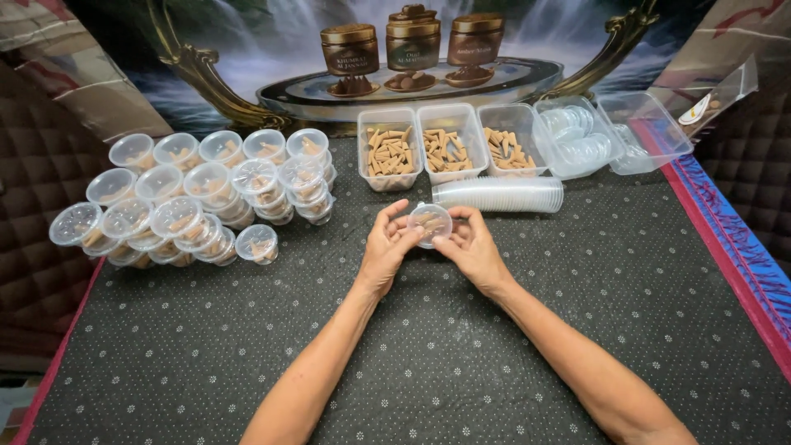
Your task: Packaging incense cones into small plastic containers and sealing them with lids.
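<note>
Both hands hold one small clear round cup (pixel 429 222) with a lid on top and tan cone pieces inside. My left hand (pixel 384 245) grips its left side and my right hand (pixel 472 246) its right side, thumbs on the lid. The cup is just above the dark dotted mat (pixel 428 346), in front of a lying stack of empty clear cups (pixel 498 194).
Three rectangular tubs of tan cones (pixel 446 152) stand behind the hands, with a tub of clear lids (pixel 574 136) and another clear tub (pixel 647 128) to the right. Several filled, lidded cups (pixel 202 198) are stacked at the left. A poster stands at the back.
</note>
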